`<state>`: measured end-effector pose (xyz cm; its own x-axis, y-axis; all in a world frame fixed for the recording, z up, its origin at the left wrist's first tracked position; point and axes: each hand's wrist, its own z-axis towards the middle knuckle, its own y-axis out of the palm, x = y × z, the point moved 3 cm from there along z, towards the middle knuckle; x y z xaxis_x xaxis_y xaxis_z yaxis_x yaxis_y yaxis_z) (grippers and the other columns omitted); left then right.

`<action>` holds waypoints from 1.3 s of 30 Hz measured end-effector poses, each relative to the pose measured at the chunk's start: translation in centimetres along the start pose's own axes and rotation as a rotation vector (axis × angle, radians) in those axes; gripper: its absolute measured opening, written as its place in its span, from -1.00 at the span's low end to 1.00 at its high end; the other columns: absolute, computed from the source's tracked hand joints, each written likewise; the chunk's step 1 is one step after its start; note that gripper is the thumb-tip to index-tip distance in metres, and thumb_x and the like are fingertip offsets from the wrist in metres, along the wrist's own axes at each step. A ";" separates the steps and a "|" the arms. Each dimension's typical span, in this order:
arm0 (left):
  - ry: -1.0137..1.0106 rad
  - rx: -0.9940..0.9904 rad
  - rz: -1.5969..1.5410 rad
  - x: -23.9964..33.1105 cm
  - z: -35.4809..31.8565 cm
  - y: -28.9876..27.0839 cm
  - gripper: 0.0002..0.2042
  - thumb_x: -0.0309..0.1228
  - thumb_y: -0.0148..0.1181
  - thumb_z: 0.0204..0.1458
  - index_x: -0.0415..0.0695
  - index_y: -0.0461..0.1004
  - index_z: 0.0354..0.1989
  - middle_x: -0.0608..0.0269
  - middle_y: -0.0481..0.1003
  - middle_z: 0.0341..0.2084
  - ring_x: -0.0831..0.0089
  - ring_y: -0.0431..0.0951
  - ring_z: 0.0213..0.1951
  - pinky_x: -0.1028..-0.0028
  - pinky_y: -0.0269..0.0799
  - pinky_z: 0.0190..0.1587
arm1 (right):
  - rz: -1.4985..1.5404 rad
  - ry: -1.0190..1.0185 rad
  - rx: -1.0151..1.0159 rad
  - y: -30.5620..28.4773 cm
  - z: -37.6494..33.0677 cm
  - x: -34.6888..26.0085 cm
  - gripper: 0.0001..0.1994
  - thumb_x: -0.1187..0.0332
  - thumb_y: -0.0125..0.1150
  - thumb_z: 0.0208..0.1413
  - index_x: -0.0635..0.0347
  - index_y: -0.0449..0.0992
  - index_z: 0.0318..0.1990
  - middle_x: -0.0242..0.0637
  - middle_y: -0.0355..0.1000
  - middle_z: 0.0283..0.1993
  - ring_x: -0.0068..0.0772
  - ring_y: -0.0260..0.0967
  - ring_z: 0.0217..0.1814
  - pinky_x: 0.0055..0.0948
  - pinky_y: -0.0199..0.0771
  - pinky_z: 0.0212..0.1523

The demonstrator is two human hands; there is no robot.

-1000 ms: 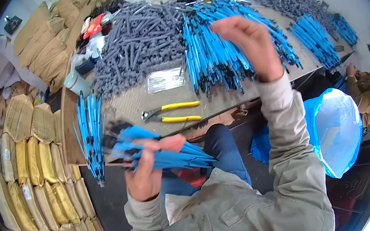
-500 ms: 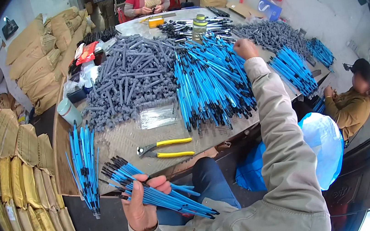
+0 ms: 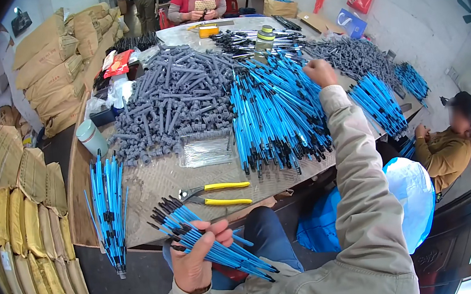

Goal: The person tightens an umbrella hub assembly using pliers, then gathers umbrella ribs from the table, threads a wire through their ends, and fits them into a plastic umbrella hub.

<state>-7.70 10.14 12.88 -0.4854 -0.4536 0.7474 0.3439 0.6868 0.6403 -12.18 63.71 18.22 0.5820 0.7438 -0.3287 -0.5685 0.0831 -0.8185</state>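
Observation:
My left hand (image 3: 197,263), low in front of the table edge, is closed round a fanned bundle of thin blue rods with black ends (image 3: 231,254). My right arm reaches far forward. The right hand (image 3: 320,72) is closed in a fist at the upper right side of a big heap of similar blue rods (image 3: 279,121); whatever its fingers hold is hidden. Yellow-handled pliers (image 3: 227,201) lie on the table just beyond the left hand's bundle. Another sheaf of blue rods (image 3: 108,203) overhangs the front left edge.
A mound of grey plastic parts (image 3: 173,96) and a clear tray of thin pins (image 3: 207,151) sit left of the heap. A pale green cup (image 3: 91,136) stands at the left edge, a bottle (image 3: 264,40) behind. Co-workers sit across (image 3: 200,1) and at right (image 3: 446,150).
The left hand and its bundle have shifted slightly right, toward the pliers. My right hand stays at the heap's upper right side. The whole view has shifted a little.

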 end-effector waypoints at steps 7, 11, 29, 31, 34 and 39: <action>-0.041 -0.036 -0.004 -0.7 0.0 0.0 -0.76 -0.54 0.08 0.05 -0.28 0.33 -0.10 -0.15 0.49 -0.24 0.12 0.56 -0.22 0.18 0.52 -0.15 | 0.641 -0.130 0.300 -9.0 -11.1 -7.3 -0.84 0.39 0.20 0.06 0.29 0.46 -0.27 -0.38 0.42 -0.50 -0.69 0.32 -0.49 -0.68 0.28 -0.52; 0.045 0.019 -0.004 -0.5 1.3 1.1 -0.68 -0.53 0.07 0.06 -0.30 0.30 0.01 -0.14 0.47 -0.18 0.13 0.54 -0.17 0.22 0.50 -0.11 | 0.838 -0.141 0.205 -11.4 -24.2 -13.6 -0.84 0.47 0.23 0.02 0.33 0.45 -0.26 -0.41 0.40 -0.47 -0.71 0.29 -0.49 -0.70 0.28 -0.48; 0.352 0.148 0.004 -0.5 0.9 -1.5 -0.74 -0.51 0.16 0.03 -0.24 0.40 -0.09 0.23 0.49 -0.30 0.46 0.53 -0.28 0.44 0.49 -0.23 | 0.690 -0.657 -0.212 -5.6 -36.2 -23.3 -0.70 0.52 0.31 -0.12 0.26 0.44 -0.17 -0.22 0.44 -0.45 -0.34 0.44 -0.50 -0.48 0.37 -0.53; 0.437 0.179 0.046 -0.4 1.0 -1.3 -0.78 -0.53 0.19 0.01 -0.24 0.41 -0.15 0.26 0.49 -0.33 0.49 0.52 -0.33 0.46 0.48 -0.29 | 0.808 -0.643 -0.248 -5.3 -35.9 -22.8 -0.69 0.51 0.30 -0.11 0.25 0.44 -0.15 -0.21 0.44 -0.46 -0.36 0.44 -0.49 -0.48 0.37 -0.53; 0.382 0.174 0.057 -0.2 0.7 -1.0 -0.78 -0.54 0.14 0.03 -0.22 0.40 -0.12 0.25 0.48 -0.36 0.45 0.51 -0.34 0.45 0.44 -0.28 | 0.997 -0.615 -0.293 -3.8 -36.3 -23.0 -0.67 0.46 0.31 -0.10 0.25 0.43 -0.13 -0.21 0.43 -0.42 -0.32 0.42 -0.50 -0.45 0.34 -0.56; 0.502 0.280 0.123 0.2 -0.3 -2.2 -0.78 -0.60 0.20 -0.06 -0.25 0.41 -0.20 0.24 0.48 -0.43 0.47 0.48 -0.47 0.44 0.42 -0.40 | 1.271 -0.440 -0.627 -2.5 -37.1 -23.0 -0.64 0.45 0.29 -0.08 0.27 0.42 -0.07 -0.14 0.42 -0.33 -0.33 0.43 -0.41 -0.48 0.37 -0.47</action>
<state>-8.36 8.36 11.67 0.0080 -0.5273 0.8497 0.1155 0.8445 0.5230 -2.53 21.79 10.34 -0.3844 0.2429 -0.8906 -0.1452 -0.9687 -0.2015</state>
